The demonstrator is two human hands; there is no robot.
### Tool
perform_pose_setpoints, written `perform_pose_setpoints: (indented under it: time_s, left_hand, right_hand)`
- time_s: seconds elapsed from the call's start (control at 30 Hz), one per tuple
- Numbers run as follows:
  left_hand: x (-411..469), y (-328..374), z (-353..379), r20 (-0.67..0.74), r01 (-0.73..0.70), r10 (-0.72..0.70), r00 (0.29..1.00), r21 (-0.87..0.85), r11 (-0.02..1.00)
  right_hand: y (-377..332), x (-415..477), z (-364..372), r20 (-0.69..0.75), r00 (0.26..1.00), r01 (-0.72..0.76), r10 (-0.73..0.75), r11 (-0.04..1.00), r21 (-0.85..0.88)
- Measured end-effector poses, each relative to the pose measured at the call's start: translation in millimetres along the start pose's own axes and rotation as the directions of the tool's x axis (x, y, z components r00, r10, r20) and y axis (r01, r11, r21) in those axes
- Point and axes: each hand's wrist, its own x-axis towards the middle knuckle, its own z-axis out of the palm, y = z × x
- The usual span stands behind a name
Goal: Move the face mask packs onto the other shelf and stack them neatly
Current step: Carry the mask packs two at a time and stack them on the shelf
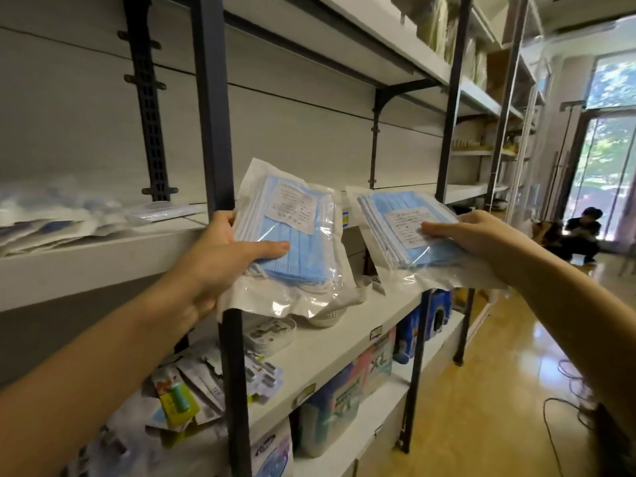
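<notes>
Here, left hand (220,249) gripping one mask pack (292,235), right hand (481,235) gripping another (402,232)

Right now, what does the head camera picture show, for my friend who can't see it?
A person's left hand and right hand each hold a clear pack of blue face masks, left pack and right pack, up before white shelves. More packs lie on the left shelf. Farther off, someone crouches near a bright window.

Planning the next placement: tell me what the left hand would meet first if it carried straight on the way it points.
Probably the dark upright post: the left hand, gripping a mask pack, points up and right toward it. Depth is unclear, so it might pass in front.
</notes>
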Motion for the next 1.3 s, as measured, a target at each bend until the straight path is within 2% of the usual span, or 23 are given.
perform_pose_setpoints:
  time_s: [0.4,0.8,0.97,1.13,1.3]
  left_hand:
    - [97.9,-9.4,99.8,-0.058,0.01,-0.007,0.998,0.061,0.998]
    - [239.6,-21.6,196.2,-0.102,-0.025,0.031,0.994,0.063,0.998]
    - [291.9,-25.0,231.3,-0.133,-0.009,0.015,0.991,0.041,0.999]
    - [336.1,-37.1,261.3,-0.198,0.023,-0.01,0.98,0.062,0.998]
    - [377.6,-49.0,295.0,-0.3,0.031,0.017,0.954,0.157,0.987]
  right_hand:
    - [47.5,107.6,-60.3,0.01,1.0,0.006,-0.006,1.0,0.021]
    - [66.0,280.5,-107.0,0.004,0.997,0.074,-0.073,0.997,-0.034]
    - [73.6,350.6,-124.2,0.05,0.995,0.088,-0.086,0.996,-0.028]
    - [85.8,426.0,-131.1,0.115,0.983,0.138,-0.141,0.99,0.03]
    - [93.5,516.5,-136.8,0.151,0.969,0.194,-0.197,0.98,0.034]
